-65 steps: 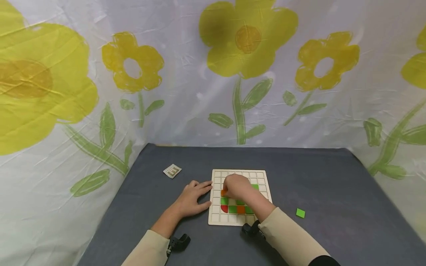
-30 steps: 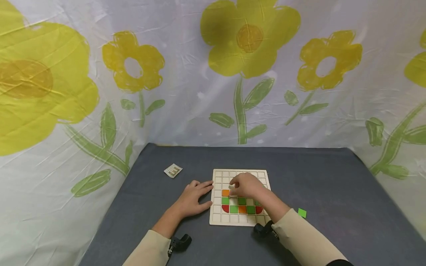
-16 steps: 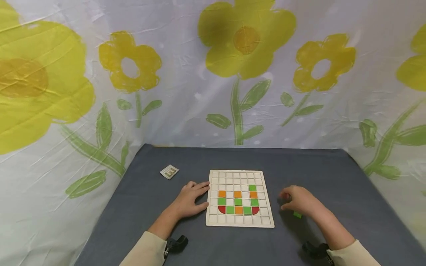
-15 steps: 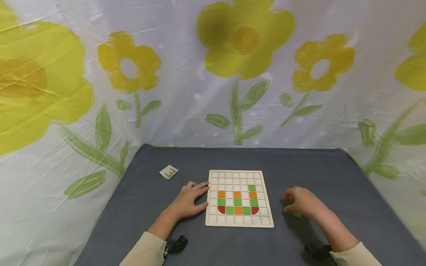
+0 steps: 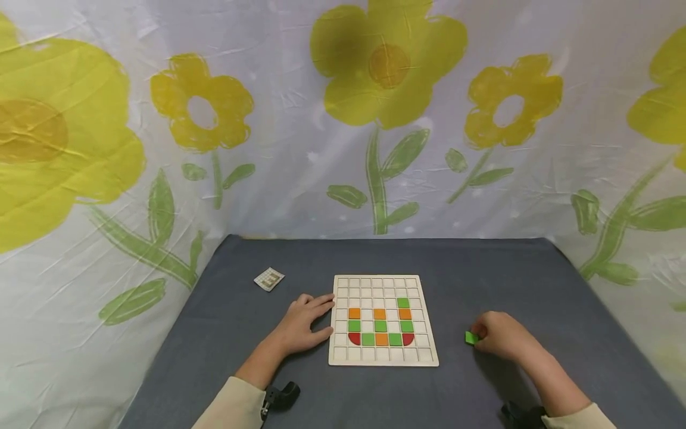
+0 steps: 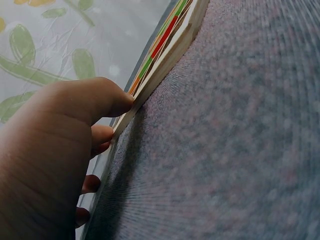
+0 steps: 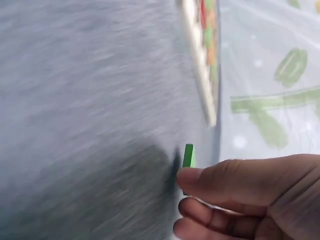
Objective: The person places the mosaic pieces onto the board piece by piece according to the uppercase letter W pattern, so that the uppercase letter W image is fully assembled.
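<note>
My right hand (image 5: 504,337) pinches a green square tile (image 5: 471,338) between thumb and fingers, to the right of the board. In the right wrist view the green tile (image 7: 188,156) shows edge-on past the thumb. A pale wooden grid board (image 5: 343,356) lies flat in the middle of the table. Green, orange and red tiles (image 5: 381,326) fill some of its squares, the two red ones with a rounded corner. My left hand (image 5: 301,325) rests at the board's left edge, fingers spread. The left wrist view shows its thumb touching the board's rim (image 6: 160,70).
A small card with a printed grid (image 5: 269,279) lies on the table behind the left hand. Dark grey cloth (image 5: 482,268) covers the table. A white curtain with painted yellow flowers (image 5: 388,65) hangs behind it and at the sides.
My right hand has left the board, moved right and taken hold of the green tile that lay on the cloth. An orange tile now shows at the board's left. My left hand stays put.
</note>
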Demonstrator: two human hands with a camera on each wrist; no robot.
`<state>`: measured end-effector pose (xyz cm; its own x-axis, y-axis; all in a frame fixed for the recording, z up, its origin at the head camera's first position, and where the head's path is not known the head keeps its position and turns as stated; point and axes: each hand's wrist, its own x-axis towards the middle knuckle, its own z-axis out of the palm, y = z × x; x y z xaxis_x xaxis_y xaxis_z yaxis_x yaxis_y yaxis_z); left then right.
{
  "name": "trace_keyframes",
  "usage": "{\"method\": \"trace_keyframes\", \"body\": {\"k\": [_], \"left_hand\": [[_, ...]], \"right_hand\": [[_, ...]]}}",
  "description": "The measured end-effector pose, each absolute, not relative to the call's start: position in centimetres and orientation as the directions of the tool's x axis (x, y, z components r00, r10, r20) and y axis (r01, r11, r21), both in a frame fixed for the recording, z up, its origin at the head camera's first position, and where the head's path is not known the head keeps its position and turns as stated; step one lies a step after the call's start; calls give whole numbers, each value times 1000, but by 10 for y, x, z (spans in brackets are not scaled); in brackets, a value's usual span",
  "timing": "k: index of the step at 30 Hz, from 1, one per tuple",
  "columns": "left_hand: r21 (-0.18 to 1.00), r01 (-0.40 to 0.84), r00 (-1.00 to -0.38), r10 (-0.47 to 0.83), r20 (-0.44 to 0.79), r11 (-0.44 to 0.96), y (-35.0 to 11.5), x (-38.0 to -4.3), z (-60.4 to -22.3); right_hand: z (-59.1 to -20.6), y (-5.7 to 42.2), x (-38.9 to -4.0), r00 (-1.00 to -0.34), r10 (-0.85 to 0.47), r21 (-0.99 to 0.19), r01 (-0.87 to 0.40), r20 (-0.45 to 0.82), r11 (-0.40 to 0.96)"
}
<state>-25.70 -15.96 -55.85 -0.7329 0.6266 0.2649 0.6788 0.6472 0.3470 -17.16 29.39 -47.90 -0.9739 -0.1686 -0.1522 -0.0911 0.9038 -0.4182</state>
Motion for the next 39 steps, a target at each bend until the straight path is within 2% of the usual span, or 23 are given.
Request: {"method": "trace_keyframes", "body": {"k": [7,13,21,27,39], "left_hand": [[356,667,-743,618,258,654,-161,-257,-556],[374,662,-747,613,257,649,-156,-258,-557],[375,671,-738,624,255,640,-156,-261,-557],[382,670,-737,630,243,636,-153,-260,-556],[358,671,-739,626,248,650,-150,-261,-553]], "right_hand": [[-455,242,-202,-958,-267,-471,-190,-102,862],[-440,182,-232,-915,-392,-488,-300,-96,820],[-451,115,-274,-874,-465,-414,-375,-139,829],[-470,95,-295,-871,-459,-332,-387,-176,860],[-473,89,-300,-868,-447,-350,-359,-214,865]]}}
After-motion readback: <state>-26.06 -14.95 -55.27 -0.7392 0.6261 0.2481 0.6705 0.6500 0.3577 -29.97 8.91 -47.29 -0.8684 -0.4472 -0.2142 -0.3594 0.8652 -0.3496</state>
